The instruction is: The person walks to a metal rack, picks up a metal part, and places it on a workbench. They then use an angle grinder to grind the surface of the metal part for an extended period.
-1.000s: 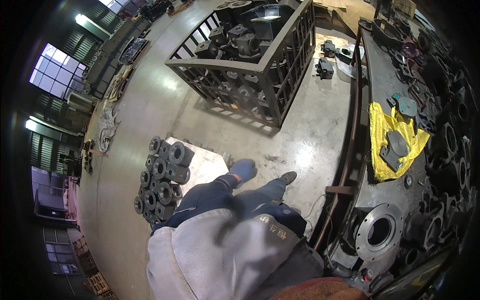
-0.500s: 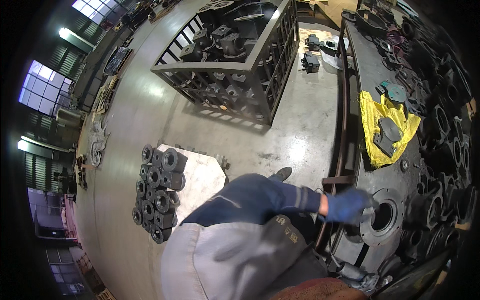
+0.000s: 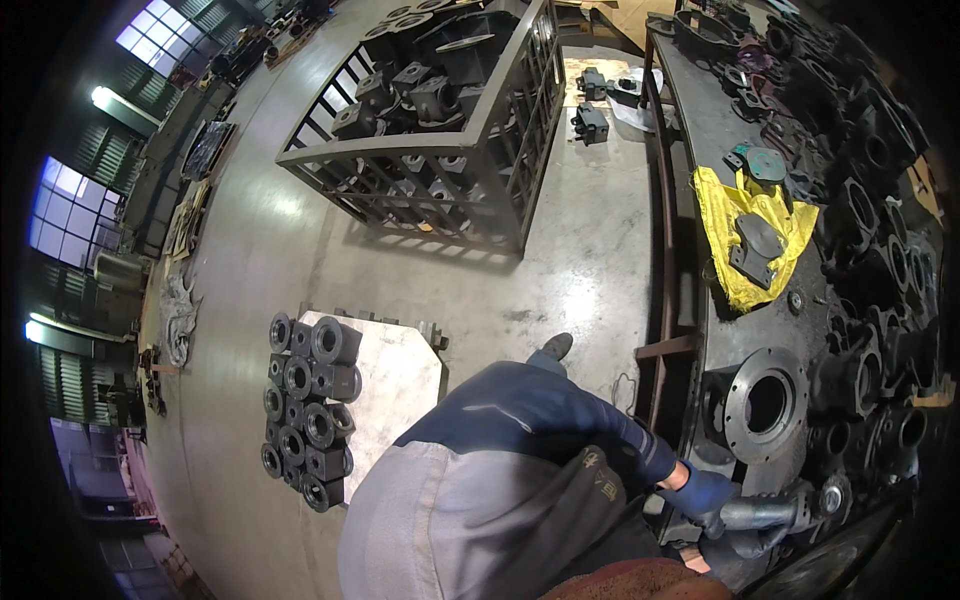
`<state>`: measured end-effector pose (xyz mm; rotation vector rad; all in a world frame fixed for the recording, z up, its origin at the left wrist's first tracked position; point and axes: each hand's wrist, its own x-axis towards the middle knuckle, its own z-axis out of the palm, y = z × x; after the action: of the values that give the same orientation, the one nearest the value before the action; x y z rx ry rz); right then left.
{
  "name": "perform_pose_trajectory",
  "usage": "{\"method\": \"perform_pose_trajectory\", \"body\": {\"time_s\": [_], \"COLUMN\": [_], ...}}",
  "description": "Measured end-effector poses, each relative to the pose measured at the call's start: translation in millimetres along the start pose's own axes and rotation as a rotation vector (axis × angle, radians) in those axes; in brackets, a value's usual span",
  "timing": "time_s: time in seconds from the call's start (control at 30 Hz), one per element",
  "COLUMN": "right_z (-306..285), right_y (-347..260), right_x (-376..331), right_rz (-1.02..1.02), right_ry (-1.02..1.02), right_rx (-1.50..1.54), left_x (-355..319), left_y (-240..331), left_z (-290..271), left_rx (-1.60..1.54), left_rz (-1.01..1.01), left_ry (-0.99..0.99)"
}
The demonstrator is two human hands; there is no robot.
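Observation:
My left hand (image 3: 703, 497), in a blue glove, is closed around the rear of a silver angle grinder (image 3: 755, 513). The tool lies low over the bench's near end, its head pointing right. Only the bare wrist of my right hand (image 3: 690, 558) shows plainly, below the left one; its fingers are dark and mostly hidden beside the grinder. Just beyond the tool, a round metal flange (image 3: 737, 405) with a wide bore and bolt holes around its rim rests on the metal bench (image 3: 725, 325). Neither hand touches the flange.
Farther along the bench lie a yellow sack (image 3: 715, 235) with a grey plate (image 3: 757, 250) and many dark castings (image 3: 850, 380). A barred metal crate (image 3: 385, 150) of castings stands on the floor. Several black fittings (image 3: 320, 425) sit on a pale board (image 3: 395, 365) to the left.
My left hand has come away from the flange and down toward me, and now grips the grinder. The grinder has shifted right and up. The view has shifted a little.

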<state>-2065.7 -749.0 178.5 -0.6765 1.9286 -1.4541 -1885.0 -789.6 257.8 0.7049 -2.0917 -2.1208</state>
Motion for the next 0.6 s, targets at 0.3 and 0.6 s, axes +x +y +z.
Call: {"method": "perform_pose_trajectory", "body": {"time_s": [0.3, 0.6], "right_z": [-6.3, -21.8], "right_y": [-36.3, -34.4], "right_x": [-2.3, -18.2], "right_rz": [0.007, 0.039], "right_ry": [-0.062, -0.059], "right_rx": [0.291, 0.400], "left_x": [-19.4, -3.9], "left_y": [3.3, -13.8], "left_z": [-14.5, -0.7], "left_rx": [-0.397, -0.201], "left_rz": [-0.016, 0.053], "left_ry": [-0.110, -0.065]}}
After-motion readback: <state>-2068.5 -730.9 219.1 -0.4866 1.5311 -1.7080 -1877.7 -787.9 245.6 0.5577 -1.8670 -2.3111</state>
